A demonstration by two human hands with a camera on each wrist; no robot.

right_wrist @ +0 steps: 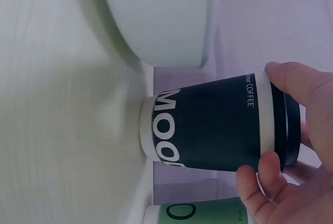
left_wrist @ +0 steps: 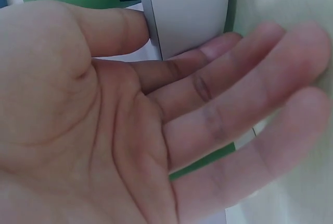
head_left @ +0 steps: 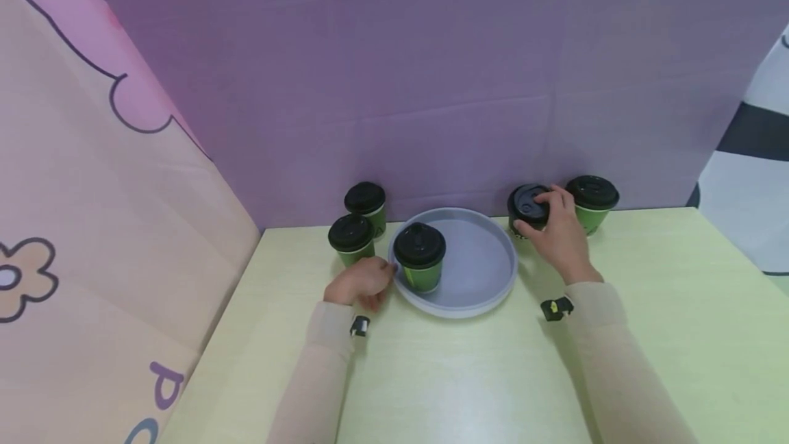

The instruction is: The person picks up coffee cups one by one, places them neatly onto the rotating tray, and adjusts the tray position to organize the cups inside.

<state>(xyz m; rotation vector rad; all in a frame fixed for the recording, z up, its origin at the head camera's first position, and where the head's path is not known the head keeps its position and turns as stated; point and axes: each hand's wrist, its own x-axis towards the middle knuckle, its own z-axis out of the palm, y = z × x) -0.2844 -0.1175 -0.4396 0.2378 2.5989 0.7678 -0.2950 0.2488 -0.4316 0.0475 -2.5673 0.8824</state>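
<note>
Pale tabletop (head_left: 456, 375): left hand (head_left: 362, 281) pinches grey tray (head_left: 477, 255) at rim; one green cup (head_left: 422, 269) inside, upright. Right hand (head_left: 559, 235) grips dark cup (right_wrist: 218, 122) by lid, outside tray. Three other green cups (head_left: 355, 242) likewise outside; tally: one in, four out. Purple backdrop (head_left: 394, 81) behind.

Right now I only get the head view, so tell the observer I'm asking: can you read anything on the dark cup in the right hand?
Observer: Yes, the right wrist view shows large white letters near the base of the dark cup, starting "MOO".
Operator: What is hidden beneath the left hand?
Observer: In the left wrist view, its index finger lies along the outer side of the tray.
Operator: And the green cup beside the right hand?
Observer: The right wrist view catches part of it, with a large dark letter like an O.
</note>
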